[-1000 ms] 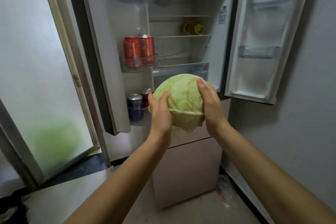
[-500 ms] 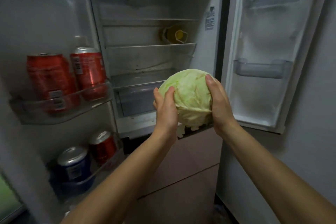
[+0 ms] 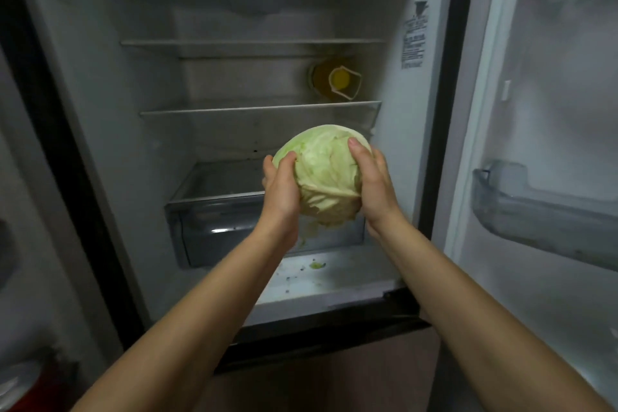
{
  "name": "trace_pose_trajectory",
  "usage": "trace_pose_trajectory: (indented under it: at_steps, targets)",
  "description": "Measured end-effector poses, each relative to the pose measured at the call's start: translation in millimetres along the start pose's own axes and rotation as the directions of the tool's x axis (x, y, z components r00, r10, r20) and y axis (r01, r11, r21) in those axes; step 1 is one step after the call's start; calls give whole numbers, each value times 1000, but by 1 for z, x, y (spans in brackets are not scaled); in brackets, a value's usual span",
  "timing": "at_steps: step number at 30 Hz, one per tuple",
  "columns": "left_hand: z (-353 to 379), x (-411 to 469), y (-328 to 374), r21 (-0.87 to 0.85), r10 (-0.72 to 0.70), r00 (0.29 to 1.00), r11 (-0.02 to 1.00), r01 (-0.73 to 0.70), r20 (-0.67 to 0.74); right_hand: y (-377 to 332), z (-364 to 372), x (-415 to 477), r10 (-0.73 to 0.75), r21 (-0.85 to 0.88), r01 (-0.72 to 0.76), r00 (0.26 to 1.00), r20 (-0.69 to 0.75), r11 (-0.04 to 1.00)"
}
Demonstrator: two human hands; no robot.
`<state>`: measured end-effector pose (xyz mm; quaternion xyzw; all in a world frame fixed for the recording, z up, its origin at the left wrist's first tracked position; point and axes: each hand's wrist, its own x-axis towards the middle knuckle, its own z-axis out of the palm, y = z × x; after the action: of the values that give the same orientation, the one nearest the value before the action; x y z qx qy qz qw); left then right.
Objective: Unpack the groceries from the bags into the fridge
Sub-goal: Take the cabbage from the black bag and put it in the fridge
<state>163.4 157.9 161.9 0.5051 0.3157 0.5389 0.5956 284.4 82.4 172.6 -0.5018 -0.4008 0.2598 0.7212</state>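
A pale green cabbage (image 3: 326, 174) hangs in front of the open fridge (image 3: 234, 130), held from both sides. My left hand (image 3: 281, 191) grips its left side and my right hand (image 3: 371, 184) grips its right side, thumbs on top. The cabbage is level with the space under the lower glass shelf (image 3: 257, 109), just above the clear crisper drawer (image 3: 217, 221). Loose leaf ends trail from its underside.
A yellow jar (image 3: 336, 80) lies at the back right of the middle shelf. Green scraps (image 3: 316, 265) dot the fridge floor in front of the drawer. The right door (image 3: 541, 144) stands open with a bare door bin (image 3: 535, 211). The left door edge is at far left.
The view has closed in on the fridge interior. Both hands have carried the cabbage forward, from outside the fridge to just above the crisper drawer. The cans in the left door have slid out of view.
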Motion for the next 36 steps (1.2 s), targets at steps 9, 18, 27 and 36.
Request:
trace_pose_trajectory:
  at_steps: [9, 18, 27, 36]
  targets:
    - [19, 115, -18, 14, -29, 998, 999, 30, -54, 43, 23, 128, -2, 72, 1, 1000, 13, 997]
    - [29, 233, -36, -23, -169, 985, 985, 168, -29, 96, 51, 247, 117, 98, -116, 993, -13, 988]
    - [19, 370, -100, 179, -130, 989, 977, 116, 66, 125, 64, 309, 17, -61, -22, 996, -82, 998]
    - [30, 353, -63, 121, -168, 978, 981, 154, 120, 137, 60, 330, -104, -185, 120, 990, 94, 975]
